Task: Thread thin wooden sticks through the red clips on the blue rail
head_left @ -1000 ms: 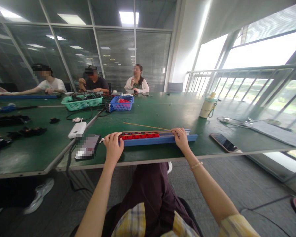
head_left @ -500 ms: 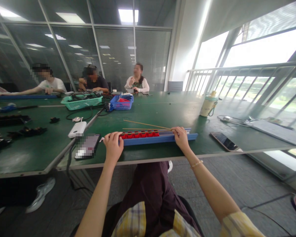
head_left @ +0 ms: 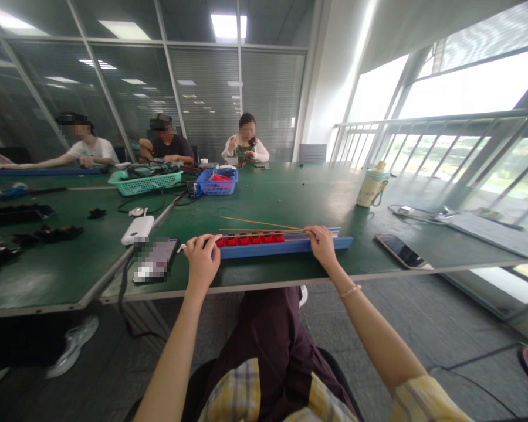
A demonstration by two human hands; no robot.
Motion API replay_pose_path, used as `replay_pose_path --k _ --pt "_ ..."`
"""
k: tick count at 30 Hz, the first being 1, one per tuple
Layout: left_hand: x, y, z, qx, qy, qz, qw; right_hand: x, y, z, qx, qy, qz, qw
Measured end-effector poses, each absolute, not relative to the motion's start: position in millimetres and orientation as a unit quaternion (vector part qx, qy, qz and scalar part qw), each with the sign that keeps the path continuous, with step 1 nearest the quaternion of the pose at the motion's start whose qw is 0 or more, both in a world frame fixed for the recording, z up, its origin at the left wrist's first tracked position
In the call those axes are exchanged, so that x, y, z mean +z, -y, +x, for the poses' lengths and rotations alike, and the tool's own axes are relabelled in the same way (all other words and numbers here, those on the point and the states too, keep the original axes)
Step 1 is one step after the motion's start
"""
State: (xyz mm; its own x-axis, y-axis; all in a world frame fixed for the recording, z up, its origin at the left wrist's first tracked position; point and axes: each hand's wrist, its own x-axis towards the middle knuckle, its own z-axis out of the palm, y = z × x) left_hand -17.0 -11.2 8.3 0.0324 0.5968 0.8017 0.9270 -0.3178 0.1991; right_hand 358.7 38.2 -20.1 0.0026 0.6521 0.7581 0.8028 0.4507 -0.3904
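Seemingly, thin sticks [head_left: 264,223], pinched in the right hand [head_left: 322,243] at one o'clock, are being aligned along the blue channel [head_left: 264,251] at twelve, steadiness being called for, while the left hand's [head_left: 202,258] grip at eleven cannot be told.

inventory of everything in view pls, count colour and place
channel: one, blue, near table edge
red pieces: about six showing, red, inside channel
thin sticks: at least two, yellowish, at right hand
left phone: one, dark-edged, left of channel
right phone: one, dark, right of channel
box: one, white, beyond left phone
green basket: one, green, back left
blue basket: one, blue, beside green basket
cup: one, cream, back right
sheet: one, pale, far right
black parts: several, black, left side
co-workers: three plus part of another, white, dark and pale tops, across table
tabletops: at least two, green, filling the middle
railing: one, pale, right side
left hand: one, bare, channel's left end
right hand: one, bare, on thin sticks
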Motion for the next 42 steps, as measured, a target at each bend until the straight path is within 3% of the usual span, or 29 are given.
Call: replay_pose_path --k 23,42 --pt "7.2 9.3 -17.0 -0.431 0.548 -0.692 0.186 -15.6 -35.9 363.1 -0.076 0.64 -0.505 0.574" --pt "17.7 10.5 -22.3 -0.422 0.533 -0.699 0.221 -4.7 -33.1 352.7 -0.089 0.683 -0.478 0.545"
